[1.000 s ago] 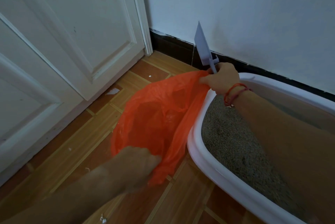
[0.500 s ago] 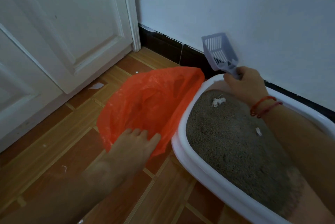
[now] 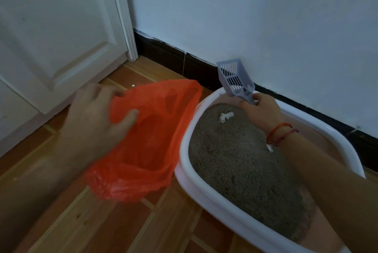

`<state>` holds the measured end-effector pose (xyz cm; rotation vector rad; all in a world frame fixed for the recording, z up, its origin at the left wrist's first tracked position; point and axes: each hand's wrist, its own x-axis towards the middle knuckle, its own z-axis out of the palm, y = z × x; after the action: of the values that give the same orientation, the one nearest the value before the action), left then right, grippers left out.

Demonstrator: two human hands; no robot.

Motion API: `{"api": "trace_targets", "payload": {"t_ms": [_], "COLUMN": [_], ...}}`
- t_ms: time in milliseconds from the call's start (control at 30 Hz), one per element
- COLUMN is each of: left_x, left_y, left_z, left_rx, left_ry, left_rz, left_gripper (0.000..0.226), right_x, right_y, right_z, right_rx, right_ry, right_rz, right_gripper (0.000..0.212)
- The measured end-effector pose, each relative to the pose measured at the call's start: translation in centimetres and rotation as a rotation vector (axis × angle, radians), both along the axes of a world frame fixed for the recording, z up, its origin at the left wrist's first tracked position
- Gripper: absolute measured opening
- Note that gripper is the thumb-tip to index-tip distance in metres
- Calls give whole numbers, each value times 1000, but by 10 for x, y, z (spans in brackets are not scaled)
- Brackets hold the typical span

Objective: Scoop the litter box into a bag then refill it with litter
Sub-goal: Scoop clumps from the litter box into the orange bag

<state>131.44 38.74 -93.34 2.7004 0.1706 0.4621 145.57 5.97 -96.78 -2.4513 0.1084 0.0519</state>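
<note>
A white litter box point(image 3: 185, 162) full of grey litter point(image 3: 235, 160) sits on the floor against the wall. An orange plastic bag point(image 3: 147, 146) lies open on the floor, touching the box's left rim. My left hand point(image 3: 96, 117) grips the bag's left edge, thumb inside the opening. My right hand point(image 3: 261, 111) hovers over the far end of the box, holding a grey slotted scoop point(image 3: 235, 80) by its handle with the blade pointing up. A white clump point(image 3: 226, 116) lies on the litter near that hand, and a small white bit point(image 3: 269, 148) shows by my wrist.
A white panelled door point(image 3: 61, 33) stands to the left, with a pale wall point(image 3: 255, 17) and dark skirting board point(image 3: 176, 60) behind the box. The floor is reddish tile point(image 3: 114, 228) with small white specks.
My left hand has shifted from the bag's near edge up to its left rim, pulling the mouth wider. My right hand let go of the bag and now holds the scoop over the box.
</note>
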Motion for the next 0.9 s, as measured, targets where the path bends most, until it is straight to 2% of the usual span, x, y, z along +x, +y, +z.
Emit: {"api": "trace_targets", "payload": {"t_ms": [67,133,200,233,300,400,433,633,733,900], "left_x": [15,22,22,22,21,22,22,20,17,15], "left_y": [21,34,41,44,45,40,39,28,25,27], "left_z": [0,-5,-14,-19,-27,-34,-34,-32,-35,-42], "left_rx": [-72,-78,-79,-84,-83,-69,-62,-61,-78,-99], "left_ry": [183,394,476,486,450,329,295,131,117,169], "left_rz": [210,286,300,292,262,257,247,168,153,150], "left_gripper": [75,90,86,77,50,26,23,12,15,13], "right_x": [1,0,-2,-3,-5,-10,-13,-18,-17,-16], "right_y": [-12,-24,-35,-40,-49,-55,-56,-56,-56,-50], "right_z": [0,1,6,8,14,23,24,31,36,37], "right_rx": [-39,-71,-117,-152,-234,-379,-451,-919,-1060,-1223], "right_ry": [-4,11,2,-2,29,101,118,235,230,244], "right_rz": [-15,-22,-1,23,111,319,387,541,571,506], "right_gripper": [24,22,27,32,29,1,9,15,13,24]}}
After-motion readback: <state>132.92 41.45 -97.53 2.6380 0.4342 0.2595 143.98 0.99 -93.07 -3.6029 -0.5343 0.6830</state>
